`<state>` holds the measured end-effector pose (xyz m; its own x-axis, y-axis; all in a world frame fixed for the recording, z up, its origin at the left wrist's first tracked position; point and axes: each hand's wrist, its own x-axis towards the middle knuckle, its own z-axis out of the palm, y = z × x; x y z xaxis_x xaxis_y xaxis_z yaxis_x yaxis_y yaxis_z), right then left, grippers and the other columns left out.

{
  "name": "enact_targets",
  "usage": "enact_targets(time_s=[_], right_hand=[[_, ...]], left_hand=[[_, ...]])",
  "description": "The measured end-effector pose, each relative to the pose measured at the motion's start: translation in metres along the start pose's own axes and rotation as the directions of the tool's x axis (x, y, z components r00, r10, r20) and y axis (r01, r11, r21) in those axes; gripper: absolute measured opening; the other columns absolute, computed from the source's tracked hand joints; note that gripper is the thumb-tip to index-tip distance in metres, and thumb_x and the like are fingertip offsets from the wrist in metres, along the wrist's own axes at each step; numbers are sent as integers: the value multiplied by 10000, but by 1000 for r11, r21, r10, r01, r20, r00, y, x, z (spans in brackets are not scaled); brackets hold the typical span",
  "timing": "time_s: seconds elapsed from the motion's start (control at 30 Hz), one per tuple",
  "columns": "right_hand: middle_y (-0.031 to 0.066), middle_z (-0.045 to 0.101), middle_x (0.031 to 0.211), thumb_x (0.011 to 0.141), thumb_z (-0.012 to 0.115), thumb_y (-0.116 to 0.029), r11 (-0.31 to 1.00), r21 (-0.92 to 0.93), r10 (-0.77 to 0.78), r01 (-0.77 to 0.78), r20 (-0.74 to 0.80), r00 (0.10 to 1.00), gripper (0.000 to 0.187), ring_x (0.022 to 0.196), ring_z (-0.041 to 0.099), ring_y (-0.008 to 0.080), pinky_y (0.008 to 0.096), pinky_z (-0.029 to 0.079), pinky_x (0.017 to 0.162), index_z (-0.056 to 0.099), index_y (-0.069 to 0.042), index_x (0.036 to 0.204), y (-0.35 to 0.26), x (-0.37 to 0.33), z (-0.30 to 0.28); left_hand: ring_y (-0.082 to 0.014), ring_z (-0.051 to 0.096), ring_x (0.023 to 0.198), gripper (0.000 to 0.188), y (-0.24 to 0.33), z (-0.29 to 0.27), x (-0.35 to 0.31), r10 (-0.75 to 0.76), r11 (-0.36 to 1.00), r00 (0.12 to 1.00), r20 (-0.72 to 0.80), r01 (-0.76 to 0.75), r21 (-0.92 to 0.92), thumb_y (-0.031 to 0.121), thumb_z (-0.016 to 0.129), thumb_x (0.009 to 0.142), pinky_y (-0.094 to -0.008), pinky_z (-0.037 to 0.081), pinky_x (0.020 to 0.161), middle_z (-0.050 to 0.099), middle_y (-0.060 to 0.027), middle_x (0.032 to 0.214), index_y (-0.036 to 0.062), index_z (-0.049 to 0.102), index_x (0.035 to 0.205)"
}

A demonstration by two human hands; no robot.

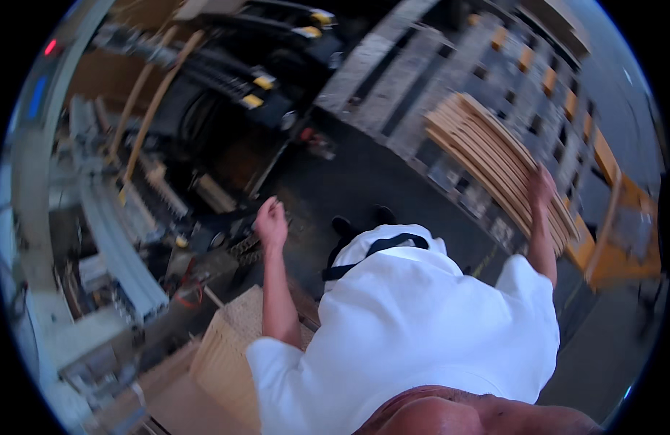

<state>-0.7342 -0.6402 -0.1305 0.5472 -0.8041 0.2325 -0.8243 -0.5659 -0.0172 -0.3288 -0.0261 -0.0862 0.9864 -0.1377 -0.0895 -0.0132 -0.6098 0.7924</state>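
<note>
My right hand is at the outer edge of a stack of long, light-brown wooden slats, its fingers closed around the outermost slat; the grip is partly hidden and slightly blurred. Curved by the lens, the slats lie side by side on a grey wooden pallet. On the other side, my left hand is raised over the dark floor, away from the slats. Its fingers are curled together, and I cannot make out whether anything small is inside.
Pale wooden boards or boxes stand close by my left elbow. Farther left are grey metal rails and dark machinery. A yellow-orange frame stands right of the pallet. My shoes are on the dark floor.
</note>
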Motion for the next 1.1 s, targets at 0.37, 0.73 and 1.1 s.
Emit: enact_targets(time_s=[0.37, 0.73, 1.1], right_hand=[[156, 613, 1179, 963, 545, -93, 930, 146, -304, 338, -212, 929, 372, 1089, 583, 356, 427, 484, 895, 531, -93, 1335, -156, 61, -70], [155, 600, 1179, 922, 546, 53, 641, 654, -463, 401, -86, 882, 439, 1057, 606, 279, 323, 487, 892, 554, -86, 1338, -493, 63, -186], [148, 600, 1117, 846, 599, 10, 257, 465, -901, 847, -201, 384, 471, 1020, 568, 338, 431, 470, 862, 544, -86, 1303, -794, 141, -214]], left_hand=[[-342, 575, 1114, 323, -45, -103, 263, 210, 916, 941, -264, -95, 391, 192, 674, 824, -407, 455, 978, 630, -183, 1147, 36, 665, 1107], [-365, 166, 1455, 741, 6, -213, 522, 105, 691, 953, -283, 134, 710, 374, 646, 857, -514, 161, 1176, 280, -122, 1550, 178, 316, 1491], [-362, 618, 958, 333, 30, -176, 411, 274, 846, 956, 105, -292, 446, 284, 755, 764, -477, 519, 806, 602, -163, 1019, 83, 632, 1000]])
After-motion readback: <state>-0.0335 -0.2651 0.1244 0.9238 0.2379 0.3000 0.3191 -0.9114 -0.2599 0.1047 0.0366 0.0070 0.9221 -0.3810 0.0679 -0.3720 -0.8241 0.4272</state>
